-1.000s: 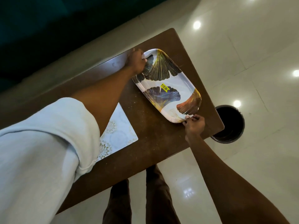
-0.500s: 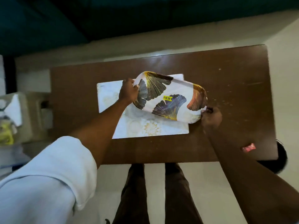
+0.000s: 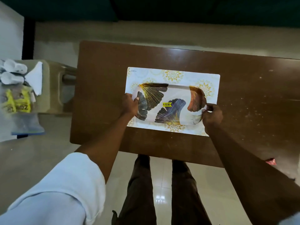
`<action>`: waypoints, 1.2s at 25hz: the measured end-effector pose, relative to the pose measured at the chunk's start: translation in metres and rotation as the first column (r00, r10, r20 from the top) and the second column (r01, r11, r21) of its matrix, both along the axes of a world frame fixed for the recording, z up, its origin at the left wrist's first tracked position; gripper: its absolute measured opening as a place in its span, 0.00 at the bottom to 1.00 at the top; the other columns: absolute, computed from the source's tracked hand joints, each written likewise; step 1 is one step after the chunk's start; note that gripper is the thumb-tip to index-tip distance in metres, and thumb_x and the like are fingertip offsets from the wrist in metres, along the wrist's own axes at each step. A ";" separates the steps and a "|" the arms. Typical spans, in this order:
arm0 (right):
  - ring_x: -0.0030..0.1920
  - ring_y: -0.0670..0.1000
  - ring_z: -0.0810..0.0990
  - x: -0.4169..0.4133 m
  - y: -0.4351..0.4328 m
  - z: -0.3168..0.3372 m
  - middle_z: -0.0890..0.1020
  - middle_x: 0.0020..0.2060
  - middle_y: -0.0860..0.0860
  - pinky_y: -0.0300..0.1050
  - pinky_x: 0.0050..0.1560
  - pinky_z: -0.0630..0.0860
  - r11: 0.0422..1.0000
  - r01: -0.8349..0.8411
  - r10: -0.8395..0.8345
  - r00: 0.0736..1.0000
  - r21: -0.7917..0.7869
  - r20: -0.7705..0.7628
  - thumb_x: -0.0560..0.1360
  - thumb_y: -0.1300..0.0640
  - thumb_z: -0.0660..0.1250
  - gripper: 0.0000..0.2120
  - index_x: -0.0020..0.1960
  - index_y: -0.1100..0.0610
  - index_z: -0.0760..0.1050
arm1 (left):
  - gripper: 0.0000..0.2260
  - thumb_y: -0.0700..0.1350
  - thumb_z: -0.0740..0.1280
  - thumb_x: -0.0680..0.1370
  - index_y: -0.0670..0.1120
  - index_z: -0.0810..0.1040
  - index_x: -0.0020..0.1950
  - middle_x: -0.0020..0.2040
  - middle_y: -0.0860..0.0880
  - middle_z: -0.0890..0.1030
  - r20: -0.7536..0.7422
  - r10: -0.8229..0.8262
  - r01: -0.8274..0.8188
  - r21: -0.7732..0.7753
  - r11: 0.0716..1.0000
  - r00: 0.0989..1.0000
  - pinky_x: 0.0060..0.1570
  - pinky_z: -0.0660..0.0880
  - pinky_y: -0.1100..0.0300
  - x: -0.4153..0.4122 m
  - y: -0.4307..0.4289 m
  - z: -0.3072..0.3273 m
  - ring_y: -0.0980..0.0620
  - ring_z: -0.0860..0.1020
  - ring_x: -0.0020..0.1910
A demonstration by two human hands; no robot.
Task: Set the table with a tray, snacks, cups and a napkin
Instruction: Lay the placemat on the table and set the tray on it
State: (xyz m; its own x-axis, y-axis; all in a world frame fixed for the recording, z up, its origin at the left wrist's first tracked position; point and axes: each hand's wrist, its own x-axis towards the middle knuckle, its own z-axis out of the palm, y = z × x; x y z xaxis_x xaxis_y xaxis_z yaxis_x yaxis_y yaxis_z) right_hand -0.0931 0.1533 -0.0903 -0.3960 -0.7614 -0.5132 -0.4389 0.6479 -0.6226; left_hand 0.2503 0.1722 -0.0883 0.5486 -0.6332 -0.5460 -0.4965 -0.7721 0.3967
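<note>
Tray (image 3: 170, 103) has swung from the table's (image 3: 243, 78) right end to mid-table, now level on the placemat (image 3: 211, 82). Left hand (image 3: 129, 104) & right hand (image 3: 211, 115) each pinch an end rim. Tray nearly done; snacks (image 3: 17, 101), cups (image 3: 11, 72), napkin (image 3: 34, 78) wait off the table's left edge.

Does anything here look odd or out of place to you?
One small thing: the tray, held at both ends by the left hand and right hand over the placemat, still carries a yellow price sticker in its middle. Otherwise nothing looks spilled or damaged.
</note>
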 end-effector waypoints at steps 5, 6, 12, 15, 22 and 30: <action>0.59 0.59 0.82 0.003 0.000 -0.002 0.84 0.59 0.58 0.46 0.59 0.79 0.999 -0.025 0.026 0.999 0.035 -0.041 0.78 0.64 0.70 0.16 0.65 0.60 0.79 | 0.16 0.46 0.68 0.82 0.36 0.76 0.64 0.63 0.37 0.77 -0.031 -0.018 0.017 -0.036 0.999 0.999 0.59 0.76 0.48 0.006 0.000 -0.004 0.39 0.79 0.61; 0.59 0.59 0.82 0.004 0.000 -0.003 0.84 0.59 0.58 0.48 0.60 0.79 0.999 -0.019 0.020 0.999 0.031 -0.040 0.78 0.64 0.70 0.16 0.65 0.60 0.79 | 0.16 0.46 0.68 0.82 0.36 0.75 0.64 0.64 0.37 0.77 -0.034 -0.023 0.022 -0.044 0.999 0.999 0.59 0.76 0.48 0.007 -0.002 -0.004 0.39 0.79 0.61; 0.59 0.59 0.82 0.009 -0.008 -0.006 0.84 0.59 0.58 0.53 0.62 0.80 1.000 0.002 -0.001 0.999 0.029 -0.040 0.78 0.64 0.70 0.16 0.65 0.60 0.80 | 0.17 0.46 0.68 0.82 0.36 0.75 0.64 0.64 0.38 0.77 -0.031 -0.028 0.026 -0.064 0.998 0.999 0.60 0.77 0.47 0.010 -0.015 -0.006 0.40 0.78 0.62; 0.59 0.58 0.82 0.010 -0.010 -0.008 0.84 0.60 0.57 0.46 0.57 0.79 0.998 0.040 -0.039 0.999 0.048 -0.028 0.78 0.64 0.70 0.17 0.66 0.59 0.79 | 0.17 0.47 0.68 0.82 0.36 0.75 0.64 0.64 0.37 0.76 -0.017 -0.020 0.019 -0.068 0.997 1.000 0.56 0.75 0.53 0.010 -0.015 -0.007 0.40 0.77 0.62; 0.60 0.57 0.82 0.011 -0.011 -0.007 0.83 0.62 0.55 0.41 0.50 0.77 0.994 0.078 -0.079 0.997 0.082 0.005 0.79 0.64 0.69 0.18 0.68 0.57 0.78 | 0.18 0.48 0.69 0.82 0.36 0.75 0.64 0.64 0.37 0.77 -0.022 -0.014 0.012 -0.069 0.998 1.000 0.56 0.77 0.50 0.009 -0.014 -0.005 0.40 0.78 0.62; 0.60 0.56 0.82 0.006 -0.013 -0.005 0.83 0.62 0.54 0.45 0.56 0.80 0.995 0.075 -0.074 0.997 0.070 -0.008 0.79 0.62 0.70 0.17 0.68 0.56 0.78 | 0.18 0.47 0.70 0.81 0.35 0.74 0.64 0.63 0.37 0.77 -0.038 -0.013 0.010 -0.093 0.996 0.999 0.55 0.77 0.50 0.000 -0.011 0.001 0.40 0.78 0.61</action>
State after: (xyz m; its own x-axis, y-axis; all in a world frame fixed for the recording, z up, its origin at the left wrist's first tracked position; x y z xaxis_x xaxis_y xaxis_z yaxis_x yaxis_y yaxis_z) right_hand -0.0875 0.1402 -0.0954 -0.4529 -0.6918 -0.5624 -0.3909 0.7210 -0.5722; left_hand 0.2499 0.1616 -0.0873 0.5209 -0.6885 -0.5047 -0.4881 -0.7252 0.4856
